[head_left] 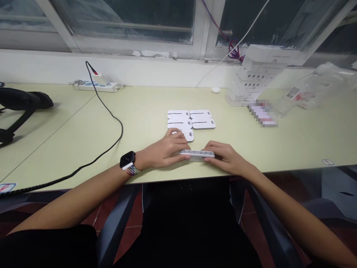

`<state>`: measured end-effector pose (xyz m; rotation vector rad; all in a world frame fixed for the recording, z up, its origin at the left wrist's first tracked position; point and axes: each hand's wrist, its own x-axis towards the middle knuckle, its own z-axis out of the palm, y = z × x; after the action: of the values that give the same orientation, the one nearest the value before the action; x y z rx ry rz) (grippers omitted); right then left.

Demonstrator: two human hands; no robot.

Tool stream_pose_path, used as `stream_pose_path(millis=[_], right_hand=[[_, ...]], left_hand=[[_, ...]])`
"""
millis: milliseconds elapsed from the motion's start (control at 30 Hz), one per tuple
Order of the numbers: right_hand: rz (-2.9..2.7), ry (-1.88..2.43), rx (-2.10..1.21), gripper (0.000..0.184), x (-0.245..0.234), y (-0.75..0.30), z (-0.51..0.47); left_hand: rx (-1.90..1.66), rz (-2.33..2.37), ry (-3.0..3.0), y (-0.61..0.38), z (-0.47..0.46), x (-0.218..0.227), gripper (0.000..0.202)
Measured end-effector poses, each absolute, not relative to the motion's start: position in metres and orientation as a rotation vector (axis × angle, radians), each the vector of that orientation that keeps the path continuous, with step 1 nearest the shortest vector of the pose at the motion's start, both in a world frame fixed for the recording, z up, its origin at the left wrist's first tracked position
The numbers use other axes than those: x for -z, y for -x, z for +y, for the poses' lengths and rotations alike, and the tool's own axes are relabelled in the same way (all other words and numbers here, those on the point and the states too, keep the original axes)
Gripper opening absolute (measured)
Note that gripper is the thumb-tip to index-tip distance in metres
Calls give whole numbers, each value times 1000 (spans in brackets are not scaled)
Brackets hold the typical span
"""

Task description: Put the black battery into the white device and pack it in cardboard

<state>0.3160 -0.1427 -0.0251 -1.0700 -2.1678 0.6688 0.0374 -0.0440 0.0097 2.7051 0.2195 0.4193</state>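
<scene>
A slim white stack of flat cards (196,154) lies near the front edge of the pale green table (83,130). My left hand (164,150) pinches its left end, fingers curled over it, with a black watch on the wrist. My right hand (224,156) grips the right end in the same way. Just behind my hands, several white flat die-cut cards (192,120) with small "W" marks lie side by side on the table.
A black cable (108,111) runs across the left of the table from a white power strip (96,85). A pile of white boxes (251,82) and clear plastic bags (315,89) sit at the back right. A dark object (22,100) lies far left. Window frames behind.
</scene>
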Motion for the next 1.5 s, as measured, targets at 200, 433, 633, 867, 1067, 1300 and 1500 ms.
stream_pose_path(millis=[200,433,633,867,1067,1300,1500], right_hand=[[-2170,1034,-701,24,23,-316,-145],[-2145,1110,-613,13,28,-314,-143],[-2117,1093,-605,22,35,-317,-143],[-2145,1071,-502,18,39,-319,-142],[-2260,1196,-179,71,38,-324,-148],[-2352,1167,-291,71,27,-319,-152],[-2323,1010,-781,38,6,-336,-106]], left_hand=[[-424,234,-2642,-39,-46,-11,32],[-420,276,-2689,-36,-38,-3,18],[-406,301,-2636,-39,-38,-3,22],[-431,285,-2688,-37,-38,1,20],[-446,332,-2716,-33,-36,0,52],[-508,361,-2718,-34,-33,4,37],[-551,620,-2721,-29,-13,16,45]])
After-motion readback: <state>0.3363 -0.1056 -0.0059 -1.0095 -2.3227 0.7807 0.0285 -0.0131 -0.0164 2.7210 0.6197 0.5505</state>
